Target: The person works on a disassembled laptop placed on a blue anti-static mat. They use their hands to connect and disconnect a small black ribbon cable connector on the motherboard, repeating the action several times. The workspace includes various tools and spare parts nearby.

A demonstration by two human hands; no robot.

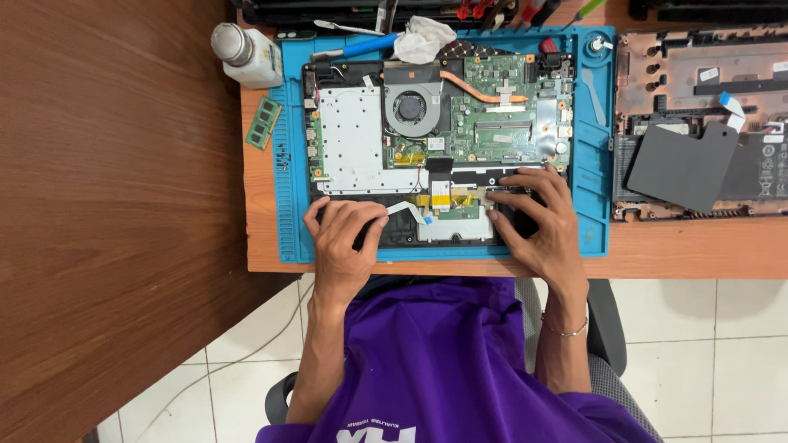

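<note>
An opened laptop [361,139] lies bottom-up on a blue work mat [593,164], its green mainboard [501,115], round fan [412,108] and copper heat pipe exposed. My left hand [345,238] rests on the laptop's near left corner, fingers curled onto the black edge beside a white ribbon cable [408,210]. My right hand [538,221] presses flat on the near right corner, fingertips spread along the black strip below the mainboard. Neither hand holds a tool.
A white bottle [246,53] and a green memory module [263,123] sit left of the mat. A crumpled white tissue [423,39] and a blue-handled tool [365,45] lie at the back. A second dismantled laptop shell [698,123] lies to the right.
</note>
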